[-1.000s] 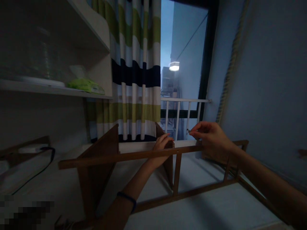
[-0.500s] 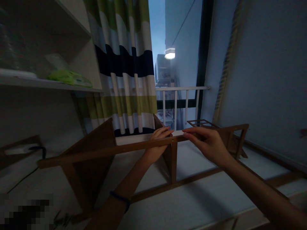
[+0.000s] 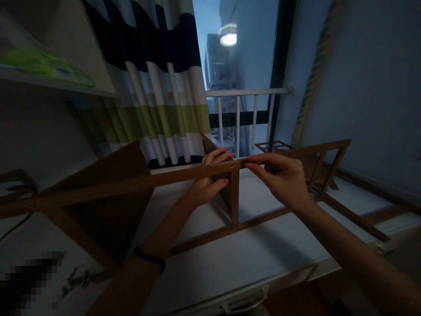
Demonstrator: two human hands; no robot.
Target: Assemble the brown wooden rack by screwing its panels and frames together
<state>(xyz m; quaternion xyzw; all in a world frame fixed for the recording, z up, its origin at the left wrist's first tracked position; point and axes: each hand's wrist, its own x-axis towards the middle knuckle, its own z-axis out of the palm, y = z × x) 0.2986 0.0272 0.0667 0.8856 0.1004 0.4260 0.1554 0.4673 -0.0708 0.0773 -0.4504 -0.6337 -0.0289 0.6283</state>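
Note:
A brown wooden frame with a long top rail, a lower rail and upright slats stands on a white desk. My left hand reaches behind the top rail and grips the edge of an upright brown panel where rail and panel meet. My right hand rests on the rail just right of a small hole, its fingertips pinched against the wood; whether they hold anything small is not visible. A second brown panel stands under the rail at the left.
A striped curtain and a window with a white railing are behind the desk. A shelf hangs at the upper left. Small dark pieces lie on the desk at the lower left. A drawer handle shows at the desk's front edge.
My right hand came down from in front of the railing, where it pinched a small thing, onto the top rail. My view tilted downward and closer; the left hand stayed at the panel.

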